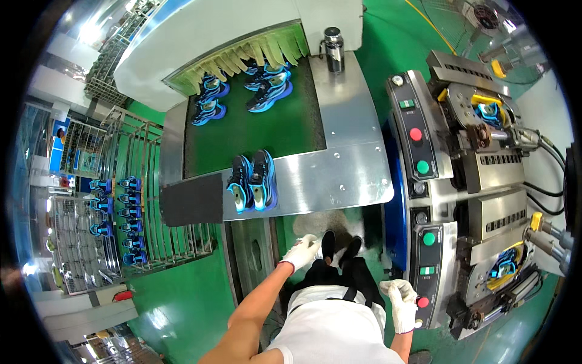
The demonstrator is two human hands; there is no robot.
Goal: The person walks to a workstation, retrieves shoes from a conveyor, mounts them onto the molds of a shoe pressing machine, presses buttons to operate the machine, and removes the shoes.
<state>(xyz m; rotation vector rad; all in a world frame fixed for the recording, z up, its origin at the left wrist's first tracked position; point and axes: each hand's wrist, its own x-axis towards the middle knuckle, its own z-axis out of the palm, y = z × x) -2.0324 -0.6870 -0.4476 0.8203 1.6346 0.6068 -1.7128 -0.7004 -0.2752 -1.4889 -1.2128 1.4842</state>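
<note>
The left arm (257, 304) was stretched forward, slightly bent, and the white-gloved left hand (301, 251) was held ahead of the torso (339, 333), fingers pointed forward and rightward. The gloved right hand (402, 307) was held lower, out beside the body, its fingers partly bent. How firmly either was closed could not be told.

Glossy green flooring (176, 309), streaked with reflections, spreads through the workshop, with a yellow line (431, 25) at upper right. A tubular steel rack (182, 249) stands left of the metal-topped counter (339, 176); a bright lamp (91, 30) glares at upper left.
</note>
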